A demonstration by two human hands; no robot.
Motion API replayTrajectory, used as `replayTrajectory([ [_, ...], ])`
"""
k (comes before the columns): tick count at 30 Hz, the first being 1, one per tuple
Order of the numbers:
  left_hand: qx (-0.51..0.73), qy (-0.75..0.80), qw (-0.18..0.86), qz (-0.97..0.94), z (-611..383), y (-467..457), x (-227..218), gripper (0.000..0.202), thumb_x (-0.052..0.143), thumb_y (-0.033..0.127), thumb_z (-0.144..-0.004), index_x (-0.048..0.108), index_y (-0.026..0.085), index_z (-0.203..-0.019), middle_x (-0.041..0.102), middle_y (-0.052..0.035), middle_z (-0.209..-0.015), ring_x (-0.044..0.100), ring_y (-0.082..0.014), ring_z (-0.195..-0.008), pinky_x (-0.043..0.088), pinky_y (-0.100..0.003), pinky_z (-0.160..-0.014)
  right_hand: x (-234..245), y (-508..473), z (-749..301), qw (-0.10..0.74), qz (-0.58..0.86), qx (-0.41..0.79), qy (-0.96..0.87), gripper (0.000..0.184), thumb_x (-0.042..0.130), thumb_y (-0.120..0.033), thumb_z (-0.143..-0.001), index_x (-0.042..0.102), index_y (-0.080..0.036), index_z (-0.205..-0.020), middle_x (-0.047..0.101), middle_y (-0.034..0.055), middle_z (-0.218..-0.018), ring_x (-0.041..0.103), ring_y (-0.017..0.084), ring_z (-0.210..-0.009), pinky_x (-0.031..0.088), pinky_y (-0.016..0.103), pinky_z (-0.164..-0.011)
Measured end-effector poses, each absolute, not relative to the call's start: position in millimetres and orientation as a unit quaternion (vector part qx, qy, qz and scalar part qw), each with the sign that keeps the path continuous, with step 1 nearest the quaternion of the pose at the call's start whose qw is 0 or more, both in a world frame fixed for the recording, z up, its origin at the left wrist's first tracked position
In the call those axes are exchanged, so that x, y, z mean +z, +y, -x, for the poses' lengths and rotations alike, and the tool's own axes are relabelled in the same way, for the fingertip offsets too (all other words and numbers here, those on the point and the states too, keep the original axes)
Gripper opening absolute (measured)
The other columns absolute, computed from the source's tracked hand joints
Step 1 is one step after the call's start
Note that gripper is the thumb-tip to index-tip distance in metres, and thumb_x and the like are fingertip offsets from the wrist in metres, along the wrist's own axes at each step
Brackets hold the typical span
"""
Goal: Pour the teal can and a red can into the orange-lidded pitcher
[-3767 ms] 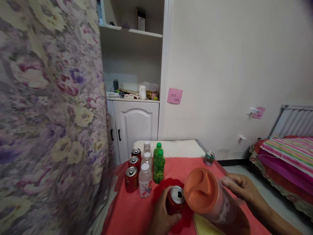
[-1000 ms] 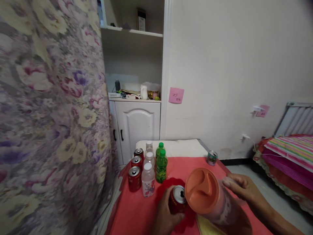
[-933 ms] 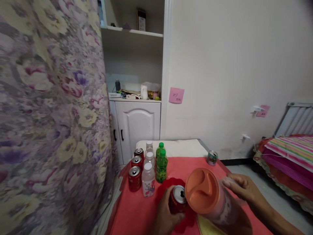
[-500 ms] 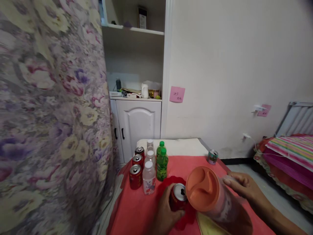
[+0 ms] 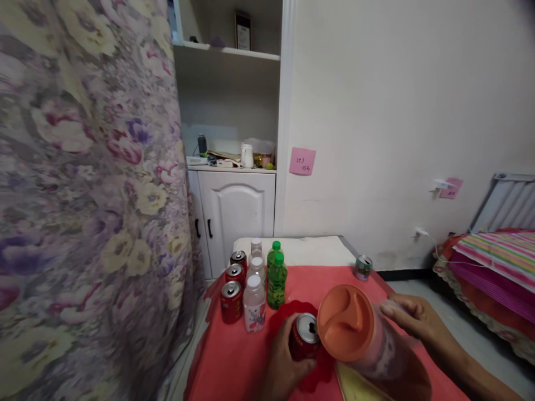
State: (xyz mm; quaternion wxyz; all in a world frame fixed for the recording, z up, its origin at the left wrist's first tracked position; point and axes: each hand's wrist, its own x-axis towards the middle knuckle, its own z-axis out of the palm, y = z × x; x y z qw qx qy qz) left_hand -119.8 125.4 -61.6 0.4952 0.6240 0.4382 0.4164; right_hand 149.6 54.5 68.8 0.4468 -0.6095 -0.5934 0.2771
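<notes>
My left hand (image 5: 286, 362) is wrapped round a red drink can (image 5: 305, 338) with an opened silver top, above a red scalloped mat (image 5: 311, 381). In my right hand (image 5: 407, 317) is the handle of a clear plastic pitcher (image 5: 387, 356) with an orange lid. The pitcher is tipped to the left, and its lid edge meets the can's opening. Brownish liquid shows inside the pitcher. Whether any stream runs into the can is too small to tell. Beneath the pitcher lies a yellow cloth (image 5: 355, 384), partly hidden.
Left of my hands stand several red cans (image 5: 231, 302), clear bottles with white caps (image 5: 254, 303) and green bottles (image 5: 277, 281) on the red-covered table (image 5: 234, 362). A small opened can (image 5: 363, 267) stands at the back right. A floral curtain (image 5: 92, 195) hangs at left.
</notes>
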Motion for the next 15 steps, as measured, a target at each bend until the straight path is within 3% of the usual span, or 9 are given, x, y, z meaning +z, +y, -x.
replayTrajectory([
  [15,0.420,0.418,0.520,-0.615,120.0,123.2,-55.8,0.085,0.068,0.002,-0.047,0.055,0.021,-0.128,0.066,-0.0109,-0.135,0.055,-0.0327,-0.131,0.040,-0.044,-0.113,60.4,58.8,-155.4,0.453,0.592,0.316,-0.587,0.056,0.058,-0.068,-0.079,0.029,-0.024,-0.059,0.019,-0.0059,-0.065,0.019,0.011,-0.059,0.021,0.028,-0.053],
])
